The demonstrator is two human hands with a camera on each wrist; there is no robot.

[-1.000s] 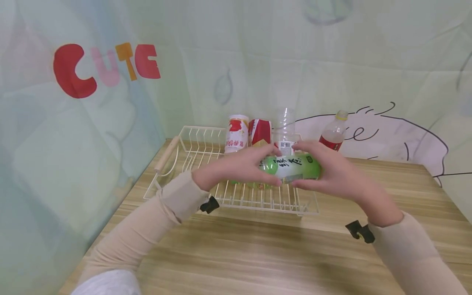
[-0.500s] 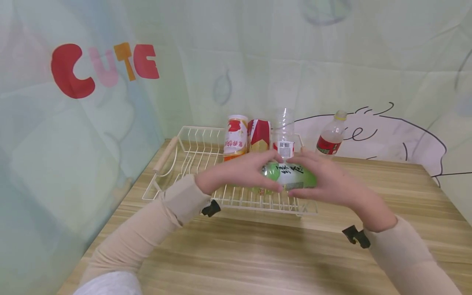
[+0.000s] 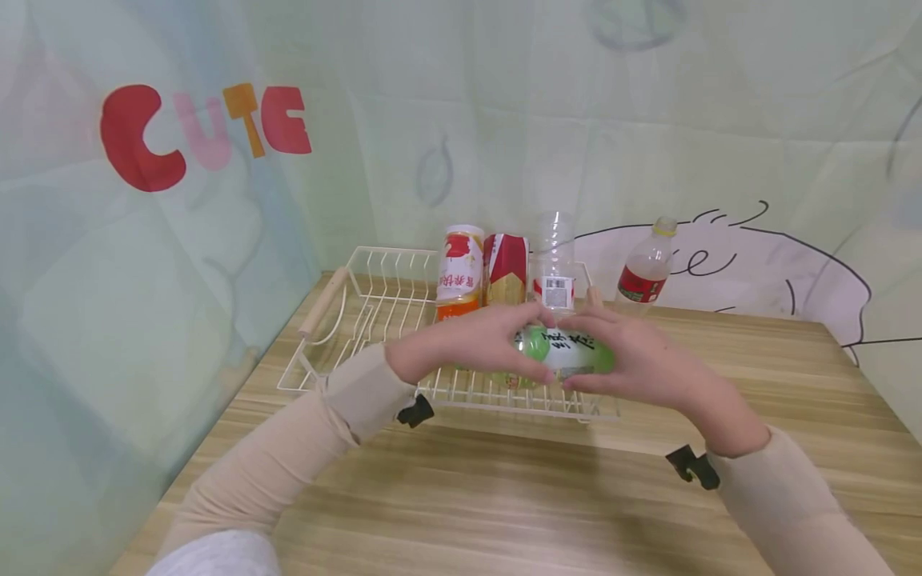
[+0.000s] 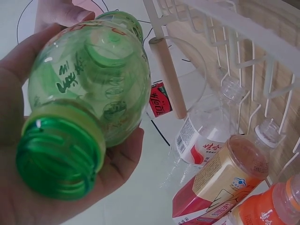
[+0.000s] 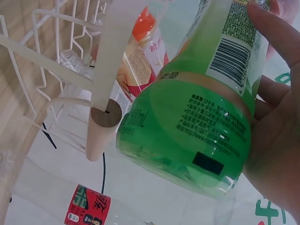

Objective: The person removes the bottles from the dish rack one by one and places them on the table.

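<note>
On the table (image 3: 504,500), a wire rack (image 5: 111,51) holds containers (image 3: 507,268); left hand (image 3: 490,338) and right hand (image 3: 651,360) grip a green bottle (image 3: 565,352).

Translucent green is shown by the tea bottle (image 4: 93,79), and its white label (image 3: 569,342) is marked with black characters. The rack (image 5: 111,51) is coloured white, its 2 handles (image 3: 324,304) pale wood. The carton (image 3: 507,272) is patterned in red and gold, the printed bottle (image 3: 459,272) in white, red and orange. Brown grain is streaked across the surface (image 3: 490,496). The backdrop's 4 letters (image 3: 286,120) are coloured red, pink and orange.
</note>
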